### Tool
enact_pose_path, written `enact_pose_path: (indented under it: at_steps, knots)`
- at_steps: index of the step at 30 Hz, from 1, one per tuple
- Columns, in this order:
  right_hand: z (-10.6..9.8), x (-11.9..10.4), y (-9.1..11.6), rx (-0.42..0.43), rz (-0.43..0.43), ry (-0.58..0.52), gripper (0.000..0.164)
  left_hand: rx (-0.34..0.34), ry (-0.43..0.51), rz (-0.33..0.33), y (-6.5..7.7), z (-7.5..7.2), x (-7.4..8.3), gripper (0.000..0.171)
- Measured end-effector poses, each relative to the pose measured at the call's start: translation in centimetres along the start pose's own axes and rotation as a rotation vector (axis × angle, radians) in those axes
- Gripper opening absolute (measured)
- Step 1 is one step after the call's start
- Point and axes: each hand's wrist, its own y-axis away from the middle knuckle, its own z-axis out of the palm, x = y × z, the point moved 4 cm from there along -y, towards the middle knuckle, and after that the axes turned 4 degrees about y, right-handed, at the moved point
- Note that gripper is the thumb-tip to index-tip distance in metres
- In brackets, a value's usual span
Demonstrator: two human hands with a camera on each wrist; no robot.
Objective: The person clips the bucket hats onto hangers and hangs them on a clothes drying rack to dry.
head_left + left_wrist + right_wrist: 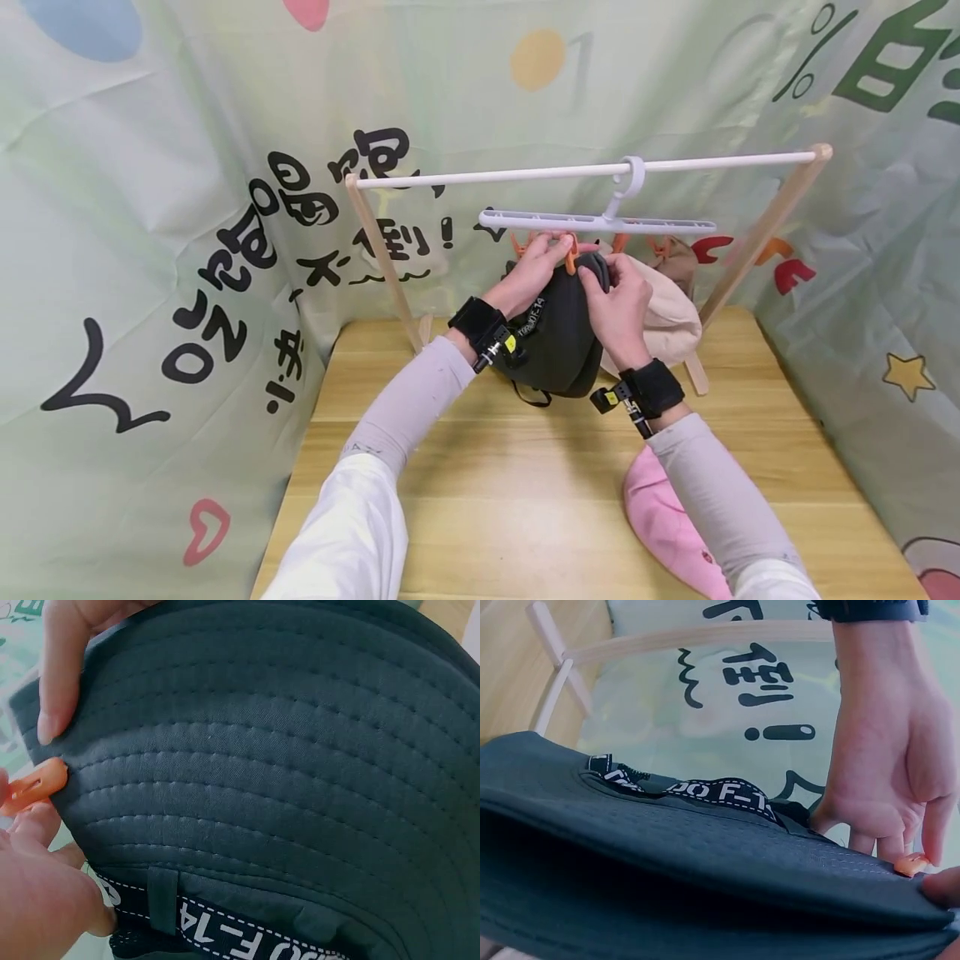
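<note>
A dark bucket hat (564, 337) with a lettered strap hangs folded below the pale lilac hanger (547, 222). My left hand (528, 273) pinches an orange clip (572, 255) at the hat's upper edge. Beside it, my right hand (624, 307) grips the brim between thumb and fingers. In the left wrist view, the clip's tip (49, 777) overlaps the stitched brim (247, 742), near a right-hand finger (61, 682). From the right wrist, the folded brim layers (667, 847) stand partly apart, and the clip (911, 864) touches the brim's end.
The hanger hooks over a white rod (495, 176) on a wooden frame (765, 229). A cream hat (663, 317) and a brown one (678, 265) hang behind my right hand. On the wooden table (480, 500) lies a pink cap (663, 521), partly under my right forearm. Printed cloth walls surround the table.
</note>
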Motion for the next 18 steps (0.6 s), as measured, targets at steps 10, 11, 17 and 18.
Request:
enact_pose_path:
  at_steps: [10,11,17,18]
  knots:
    - [-1.2,0.8,0.9,-0.064,-0.069,0.032,0.031,0.024,-0.208,0.057,0.9,0.5,-0.4,0.027]
    - [-1.3,0.9,1.0,-0.069,-0.074,0.037,0.032,0.013,-0.222,0.065,1.1,0.5,-0.4,0.026]
    - [-2.3,2.1,2.6,-0.122,-0.062,0.058,0.039,-0.029,-0.313,0.047,2.7,0.4,-0.5,0.037]
    - [-2.5,2.4,2.9,-0.131,-0.052,0.059,0.04,-0.035,-0.319,0.035,3.0,0.4,-0.5,0.041]
